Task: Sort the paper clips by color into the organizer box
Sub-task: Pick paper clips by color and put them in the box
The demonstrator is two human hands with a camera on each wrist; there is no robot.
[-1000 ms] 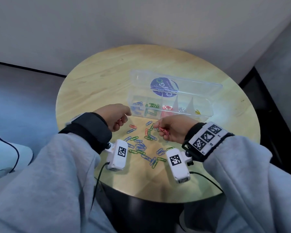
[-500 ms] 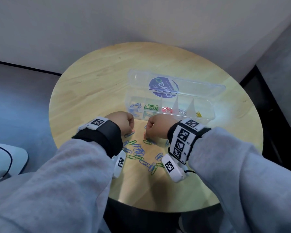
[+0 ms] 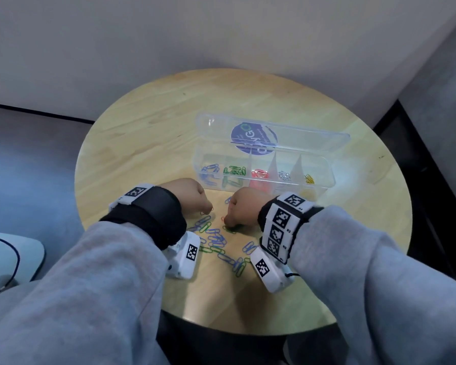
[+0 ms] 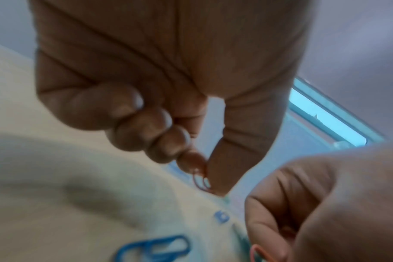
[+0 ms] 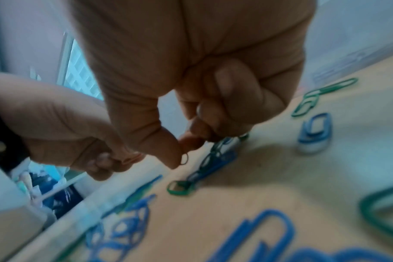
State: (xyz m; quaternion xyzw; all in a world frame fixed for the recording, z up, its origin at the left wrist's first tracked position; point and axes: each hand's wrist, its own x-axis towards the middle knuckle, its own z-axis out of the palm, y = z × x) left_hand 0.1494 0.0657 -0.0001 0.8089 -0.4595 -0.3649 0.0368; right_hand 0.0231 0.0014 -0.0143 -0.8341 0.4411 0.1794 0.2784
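Observation:
The clear organizer box (image 3: 327,167) stands open on the round table, with blue, green, red (image 3: 259,173), silver and yellow clips in separate compartments. Loose blue and green paper clips (image 3: 217,239) lie in front of it. My left hand (image 3: 208,209) is knuckles up just left of the pile; in the left wrist view my left hand (image 4: 204,177) pinches a red clip (image 4: 199,182) between thumb and forefinger. My right hand (image 3: 225,219) is curled beside it, tips down on the pile. My right hand (image 5: 184,150) pinches a clip whose loop (image 5: 184,158) sticks out; the left wrist view shows red (image 4: 256,251) at that hand.
The box lid (image 3: 274,135) with a purple round label lies open behind the compartments. The wooden table (image 3: 156,133) shows bare wood left of and behind the box. Wall corner is close behind. A white object with a black cable (image 3: 11,256) sits at the far left, off the table.
Both hands have come down onto the pile and turned knuckles up. The right hand rolled over from showing its red clips. The left hand has closed on the red clip that lay near it.

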